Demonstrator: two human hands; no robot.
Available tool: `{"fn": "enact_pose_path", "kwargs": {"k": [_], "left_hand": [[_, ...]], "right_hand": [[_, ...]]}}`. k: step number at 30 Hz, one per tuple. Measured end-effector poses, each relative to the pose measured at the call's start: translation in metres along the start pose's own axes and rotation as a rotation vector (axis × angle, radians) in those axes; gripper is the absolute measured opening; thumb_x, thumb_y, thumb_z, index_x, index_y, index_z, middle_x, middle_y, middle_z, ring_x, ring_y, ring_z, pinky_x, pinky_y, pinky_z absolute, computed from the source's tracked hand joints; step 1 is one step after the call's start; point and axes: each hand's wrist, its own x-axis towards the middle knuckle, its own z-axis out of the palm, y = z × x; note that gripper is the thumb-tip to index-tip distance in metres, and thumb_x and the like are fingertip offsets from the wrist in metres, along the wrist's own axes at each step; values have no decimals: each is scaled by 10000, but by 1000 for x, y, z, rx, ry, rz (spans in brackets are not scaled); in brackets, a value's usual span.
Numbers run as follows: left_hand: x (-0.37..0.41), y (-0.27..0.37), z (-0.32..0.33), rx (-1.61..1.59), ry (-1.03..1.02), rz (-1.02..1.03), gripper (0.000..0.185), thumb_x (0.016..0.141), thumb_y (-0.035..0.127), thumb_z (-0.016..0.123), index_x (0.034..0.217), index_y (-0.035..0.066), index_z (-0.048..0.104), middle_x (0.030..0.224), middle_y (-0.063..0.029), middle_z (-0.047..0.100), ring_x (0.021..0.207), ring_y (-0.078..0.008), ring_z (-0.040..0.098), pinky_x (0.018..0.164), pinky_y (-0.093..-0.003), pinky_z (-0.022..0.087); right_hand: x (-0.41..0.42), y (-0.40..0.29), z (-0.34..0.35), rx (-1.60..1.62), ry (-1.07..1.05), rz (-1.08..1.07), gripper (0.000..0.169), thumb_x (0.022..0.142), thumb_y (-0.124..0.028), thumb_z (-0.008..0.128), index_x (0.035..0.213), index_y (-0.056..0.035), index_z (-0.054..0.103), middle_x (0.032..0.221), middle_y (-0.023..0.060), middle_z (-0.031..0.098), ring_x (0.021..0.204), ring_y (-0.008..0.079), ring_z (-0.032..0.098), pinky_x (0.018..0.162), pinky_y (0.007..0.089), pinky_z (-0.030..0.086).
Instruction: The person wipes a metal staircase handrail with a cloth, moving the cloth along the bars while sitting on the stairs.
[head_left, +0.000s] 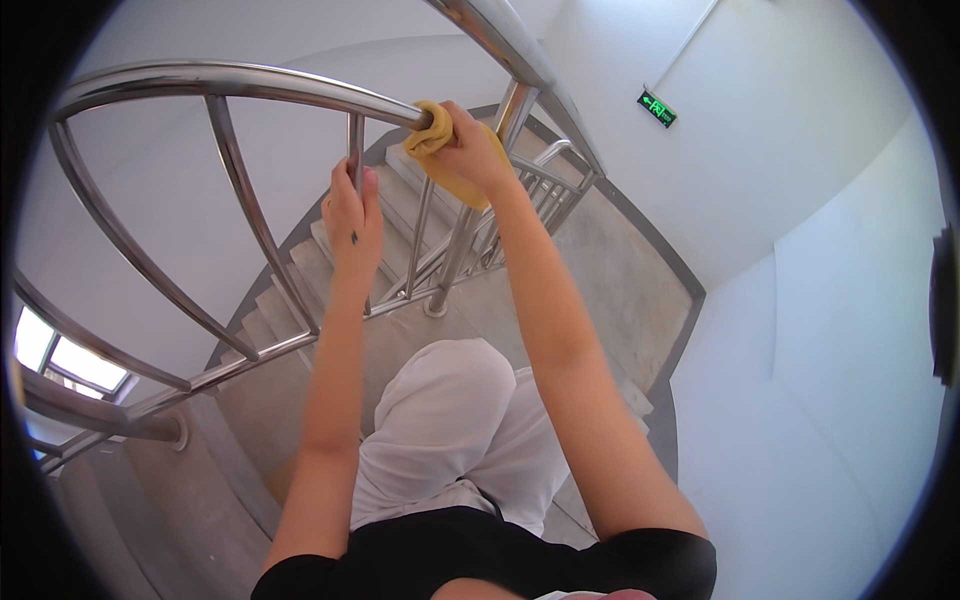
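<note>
My right hand (472, 154) grips a yellow cloth (431, 139) that is wrapped around a polished metal handrail (247, 81) close to its right end. Part of the cloth hangs below the hand. To the left and a little lower, my left hand (354, 202) is closed around an upright metal baluster (356, 135) under the same rail. Further balusters (240, 172) run from the handrail down to a bottom rail (285, 343). Just right of the cloth stands a thicker metal post (517, 112), partly hidden by the hand and cloth.
Concrete stairs (307, 262) descend behind the railing. A landing (622, 262) lies to the right, edged by a grey skirting band (652, 232). Another sloping handrail (502, 37) meets the post. A lit green exit sign (657, 109) hangs near the white wall (787, 150). A window (71, 356) shows at left.
</note>
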Motion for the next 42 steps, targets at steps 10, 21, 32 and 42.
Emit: {"fn": "enact_pose_path", "kwargs": {"k": [10, 21, 32, 42], "left_hand": [[4, -13, 12, -180, -38, -122, 264, 1016, 263, 364, 967, 15, 438, 656, -102, 495, 544, -202, 455, 539, -325, 383], [0, -7, 16, -118, 17, -129, 282, 1023, 293, 350, 1003, 24, 430, 724, -68, 458, 660, -166, 435, 627, -305, 388], [2, -14, 22, 37, 91, -18, 216, 1000, 201, 364, 1007, -4, 433, 740, -189, 550, 668, -357, 533, 608, -429, 397], [-7, -25, 23, -407, -29, -217, 196, 982, 185, 410, 1044, 2, 442, 846, -162, 582, 780, -313, 572, 722, -394, 422]], "right_hand": [[-17, 86, -6, 117, 36, -41, 353, 824, 3, 524, 1172, -59, 538, 1037, 26, 588, 966, 136, 554, 858, 262, 451], [-17, 90, 1, 109, 161, 32, 255, 888, -238, 550, 1046, -39, 572, 997, 148, 577, 957, 352, 531, 854, 409, 409], [-24, 0, 73, -44, 550, -123, 479, 899, -214, 526, 1350, -79, 434, 1391, 139, 390, 1325, 381, 270, 1099, 484, 181], [-6, -92, 114, -189, 549, -87, 684, 842, -74, 536, 1463, -77, 251, 1524, 146, 204, 1410, 409, 103, 1115, 559, 112]]}}
